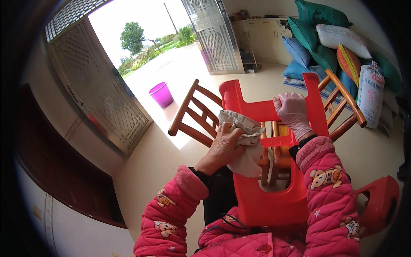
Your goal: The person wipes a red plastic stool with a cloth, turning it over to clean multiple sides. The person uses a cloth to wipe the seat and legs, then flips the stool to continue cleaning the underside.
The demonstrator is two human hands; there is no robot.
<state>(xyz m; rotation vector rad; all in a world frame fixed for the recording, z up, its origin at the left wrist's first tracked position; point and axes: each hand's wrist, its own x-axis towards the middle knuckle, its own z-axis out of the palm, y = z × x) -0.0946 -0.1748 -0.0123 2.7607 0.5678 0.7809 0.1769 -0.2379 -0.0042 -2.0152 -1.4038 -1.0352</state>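
Note:
A red plastic stool lies tipped in front of my body, its legs pointing away from me. My left hand, bare, is closed around a crumpled greyish cloth at the stool's left side. Part of the cloth hangs down over the red plastic. My right hand wears a pale pink glove and grips the stool's far crossbar near its right leg; the fingertips are hidden behind the bar. Beyond and beneath the stool stand wooden chairs, with one slatted backrest on the left and another on the right.
A second red plastic stool stands at the lower right. On the floor by the open doorway sits a purple bucket. Stuffed sacks are piled at the back right, near a cream cabinet. A patterned metal door is on the left.

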